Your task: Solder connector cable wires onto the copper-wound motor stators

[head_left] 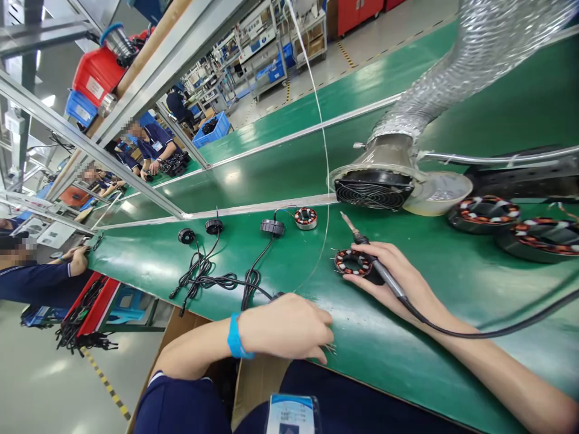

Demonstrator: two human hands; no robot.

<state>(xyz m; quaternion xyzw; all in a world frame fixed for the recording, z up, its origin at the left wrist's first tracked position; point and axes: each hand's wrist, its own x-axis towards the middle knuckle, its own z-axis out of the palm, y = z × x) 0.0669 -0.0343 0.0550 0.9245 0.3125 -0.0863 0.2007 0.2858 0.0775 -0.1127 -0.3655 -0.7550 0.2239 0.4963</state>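
Note:
My right hand (400, 277) is closed round a soldering iron (384, 274), its tip pointing up and away over the bench. The same hand grips a small ring-shaped motor stator (353, 263) with copper windings between thumb and fingers. My left hand (284, 328), wearing a blue wrist band (235, 336), is low at the bench's near edge with fingers curled. Thin wire pieces (332, 348) stick out by its fingertips; the grip itself is partly hidden. Beyond it lie black cables (253, 283) with round black caps (272, 227). Another stator (306, 218) sits by a cap.
A fume extractor fan (374, 191) with a silver duct (434, 84) stands at the back right. Larger stators (484, 212) rest at the right. The iron's cord (488, 333) crosses my right forearm. A metal frame (181, 211) borders the bench; co-workers sit at the left.

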